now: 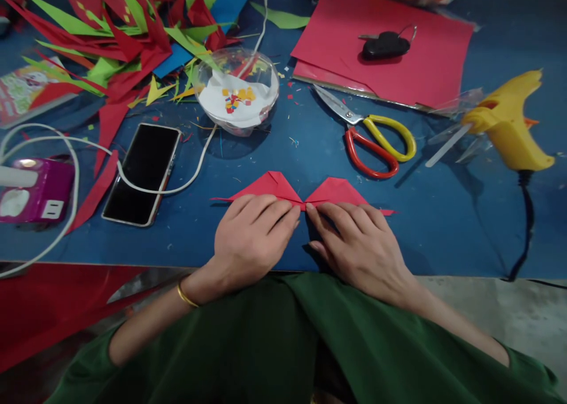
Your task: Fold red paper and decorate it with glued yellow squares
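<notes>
Folded red paper [333, 190] lies by the near edge of the blue surface [287, 150], grey floor [522, 315] showing below at right. Left hand [252, 235] and right hand [361, 244] press on the paper, fingers laid flat, not grasping. One clear bowl [271, 76] holds something white with small coloured bits [239, 98]. I count one phone [144, 168], one pair of scissors [349, 116], one glue gun [505, 120], one key [386, 46]
</notes>
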### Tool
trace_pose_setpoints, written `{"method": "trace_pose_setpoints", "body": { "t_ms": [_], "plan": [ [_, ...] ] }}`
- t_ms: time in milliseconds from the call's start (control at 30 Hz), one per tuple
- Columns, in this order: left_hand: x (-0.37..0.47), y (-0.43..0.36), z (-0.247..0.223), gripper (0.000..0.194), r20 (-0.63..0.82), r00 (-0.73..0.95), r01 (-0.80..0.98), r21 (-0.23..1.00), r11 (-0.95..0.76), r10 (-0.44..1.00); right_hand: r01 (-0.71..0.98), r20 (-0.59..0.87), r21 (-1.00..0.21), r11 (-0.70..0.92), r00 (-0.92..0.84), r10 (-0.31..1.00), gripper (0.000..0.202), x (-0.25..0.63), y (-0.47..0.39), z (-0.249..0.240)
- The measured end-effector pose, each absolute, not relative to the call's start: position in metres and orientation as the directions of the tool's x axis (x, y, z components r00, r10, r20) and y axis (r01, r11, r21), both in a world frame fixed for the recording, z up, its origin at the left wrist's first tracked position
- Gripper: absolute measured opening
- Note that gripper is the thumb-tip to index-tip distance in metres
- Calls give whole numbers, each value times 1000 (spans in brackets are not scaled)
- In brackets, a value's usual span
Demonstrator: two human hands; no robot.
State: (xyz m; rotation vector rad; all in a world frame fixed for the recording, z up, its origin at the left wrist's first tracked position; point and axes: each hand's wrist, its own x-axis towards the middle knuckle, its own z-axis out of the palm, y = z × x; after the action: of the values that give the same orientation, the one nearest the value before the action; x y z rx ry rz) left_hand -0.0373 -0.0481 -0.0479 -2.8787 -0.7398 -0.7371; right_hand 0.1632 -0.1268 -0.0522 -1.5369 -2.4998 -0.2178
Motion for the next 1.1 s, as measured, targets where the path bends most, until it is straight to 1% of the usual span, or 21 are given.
{"method": "trace_pose_setpoints", "body": {
  "t_ms": [100,233,300,400,500,667,767,900,1000,1100],
  "plan": [
    [-40,-51,-46,25,391,827,454,-45,-890,403,893,244,29,450,-443,863,45,163,-127,-53],
    [-42,-55,-47,35,342,851,445,-68,-893,398,899,283,32,438,-428,858,44,162,-128,-54],
    [-42,-56,-48,41,306,864,440,-71,-895,401,900,327,30,435,-420,847,43,161,-130,-54],
    [-41,-60,-49,45,297,863,445,-59,-894,410,888,369,14,460,-432,823,44,158,-133,-55],
    [-41,-63,-51,44,315,850,457,-40,-888,423,884,368,3,467,-435,822,46,153,-135,-57],
    [-44,-65,-54,39,363,813,485,12,-874,456,884,347,47,465,-451,822,48,146,-135,-60],
    [-45,-66,-55,43,341,816,490,18,-871,466,887,353,34,461,-442,825,47,145,-137,-62],
    [-43,-69,-54,53,260,843,490,-10,-872,471,918,388,-25,396,-356,850,44,149,-142,-66],
    [-39,-71,-54,55,230,842,505,-20,-863,488,944,394,-35,329,-290,872,43,151,-148,-69],
    [-38,-74,-55,56,225,829,529,-21,-849,511,953,392,-35,302,-265,881,44,149,-153,-71]
  ]
}}
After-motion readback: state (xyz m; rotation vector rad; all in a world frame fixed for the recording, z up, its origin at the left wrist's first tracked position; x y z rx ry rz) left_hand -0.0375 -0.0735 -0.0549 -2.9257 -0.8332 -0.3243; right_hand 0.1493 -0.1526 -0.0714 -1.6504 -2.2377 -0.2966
